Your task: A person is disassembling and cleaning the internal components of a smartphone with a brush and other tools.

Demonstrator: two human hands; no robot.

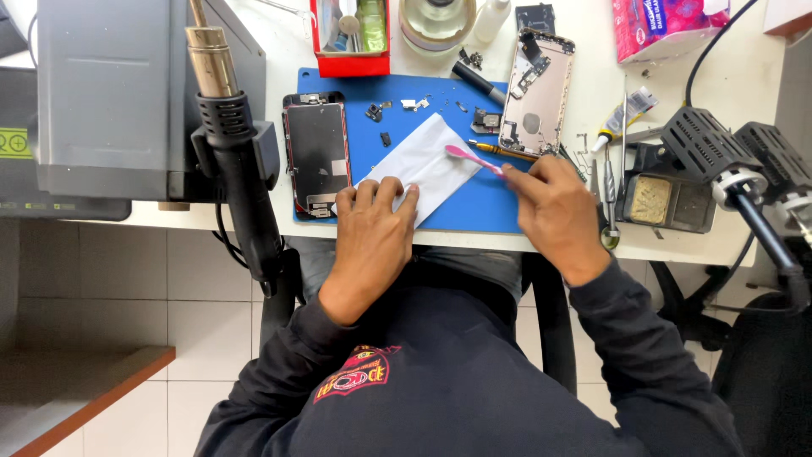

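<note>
fingers: left hand (373,227) lying flat, pinning white sheet (433,161); right hand (554,207) pinching pink tool (474,158)
edge: sheet sitting at blue mat (474,207) near edge
package: pink tissue pack (668,25) sitting far right

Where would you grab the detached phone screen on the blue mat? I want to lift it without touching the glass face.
Take the phone screen by its two long edges near the middle, coming straight down from above. It lies flat on the blue mat, long axis pointing away from the person, with cable parts at both short ends. The left hand, resting on the white paper, is probably closest.
</note>
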